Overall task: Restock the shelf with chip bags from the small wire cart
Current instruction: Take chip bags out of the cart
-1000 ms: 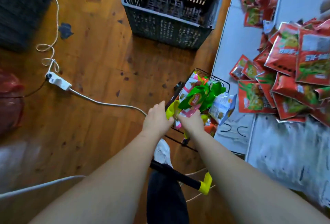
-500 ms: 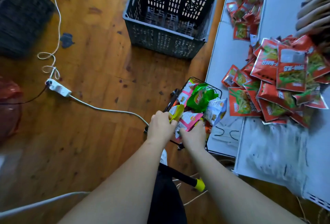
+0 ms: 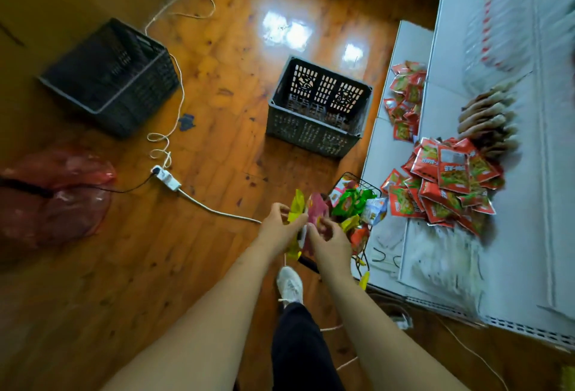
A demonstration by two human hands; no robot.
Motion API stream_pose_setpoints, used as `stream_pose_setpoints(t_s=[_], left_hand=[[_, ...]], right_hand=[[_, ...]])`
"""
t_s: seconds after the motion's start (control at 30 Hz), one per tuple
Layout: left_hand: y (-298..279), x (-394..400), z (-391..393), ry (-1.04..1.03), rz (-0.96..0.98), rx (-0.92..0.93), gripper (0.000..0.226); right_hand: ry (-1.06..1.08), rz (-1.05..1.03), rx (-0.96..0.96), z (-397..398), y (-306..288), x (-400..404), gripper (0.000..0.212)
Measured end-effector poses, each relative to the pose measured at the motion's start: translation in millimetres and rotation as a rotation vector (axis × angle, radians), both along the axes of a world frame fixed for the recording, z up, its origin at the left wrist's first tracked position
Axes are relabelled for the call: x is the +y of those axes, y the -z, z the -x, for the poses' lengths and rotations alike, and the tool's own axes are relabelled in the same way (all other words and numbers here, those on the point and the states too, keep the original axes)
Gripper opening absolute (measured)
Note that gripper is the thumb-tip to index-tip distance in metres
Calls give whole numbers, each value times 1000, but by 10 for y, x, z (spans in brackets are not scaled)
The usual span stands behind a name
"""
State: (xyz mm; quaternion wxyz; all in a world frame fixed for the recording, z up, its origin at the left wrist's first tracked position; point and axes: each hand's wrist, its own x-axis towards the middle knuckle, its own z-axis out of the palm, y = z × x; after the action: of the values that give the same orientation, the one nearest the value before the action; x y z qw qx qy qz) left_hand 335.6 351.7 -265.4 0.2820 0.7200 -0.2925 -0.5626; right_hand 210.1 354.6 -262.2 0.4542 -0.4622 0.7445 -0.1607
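Observation:
The small black wire cart (image 3: 368, 184) stands on the floor against the white shelf (image 3: 529, 235), holding green, white and red chip bags (image 3: 353, 202). My left hand (image 3: 278, 228) is shut on a yellow chip bag (image 3: 295, 207), lifted just left of the cart. My right hand (image 3: 330, 241) is shut on a pink chip bag (image 3: 317, 208) beside it. Both bags are upright and touch each other between my hands. A heap of red snack bags (image 3: 445, 182) lies on the shelf to the right of the cart.
A grey plastic crate (image 3: 317, 129) stands beyond the cart, a second dark crate (image 3: 109, 79) at the far left. A white power strip (image 3: 166, 176) and its cable cross the wooden floor. A red plastic bag (image 3: 53, 197) lies at the left. My white shoe (image 3: 289, 284) is below my hands.
Both hands have lifted the yellow and pink bags up out of the cart and a little to the left. The camera has pulled back and risen, showing more floor and shelf.

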Motion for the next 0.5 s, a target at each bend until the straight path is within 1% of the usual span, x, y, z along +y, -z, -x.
stream_pose_setpoints(t_s=[0.03, 0.1, 0.17, 0.2, 0.23, 0.3, 0.33, 0.37, 0.4, 0.43, 0.47, 0.5], left_hand=[[-112, 194, -153, -51, 2, 31, 43], [-353, 620, -462, -150, -29, 106, 53], [-542, 1054, -760, -281, -47, 209, 74], [-640, 1270, -904, -350, -44, 248, 76], [-765, 1483, -1034, -416, -28, 269, 69], [-883, 1914, -1328, -528, -15, 256, 59], [-947, 2126, -1481, -577, -11, 242, 61], [-959, 2329, -1651, -607, -21, 215, 69], [-981, 2519, -1805, -624, -25, 184, 78], [-989, 2705, -1961, -639, -24, 161, 80], [-1052, 2872, -2088, -674, 0, 167, 75], [-1129, 3031, -2205, -728, 24, 180, 70]], right_hand=[[-47, -1, -22, -151, -145, 151, 52], [-172, 13, -20, -475, -431, 457, 38], [-271, 57, -26, -803, -675, 755, 31], [-310, 50, -63, -966, -801, 905, 30], [-356, 31, -104, -1129, -894, 1058, 30], [-478, -5, -180, -1409, -1076, 1362, 32], [-526, -16, -207, -1529, -1134, 1499, 30], [-551, -8, -235, -1649, -1190, 1614, 25], [-559, -30, -267, -1757, -1261, 1719, 18], [-552, -69, -323, -1880, -1296, 1804, 11], [-586, -101, -338, -2013, -1354, 1880, 18], [-619, -128, -357, -2162, -1390, 1948, 36]])
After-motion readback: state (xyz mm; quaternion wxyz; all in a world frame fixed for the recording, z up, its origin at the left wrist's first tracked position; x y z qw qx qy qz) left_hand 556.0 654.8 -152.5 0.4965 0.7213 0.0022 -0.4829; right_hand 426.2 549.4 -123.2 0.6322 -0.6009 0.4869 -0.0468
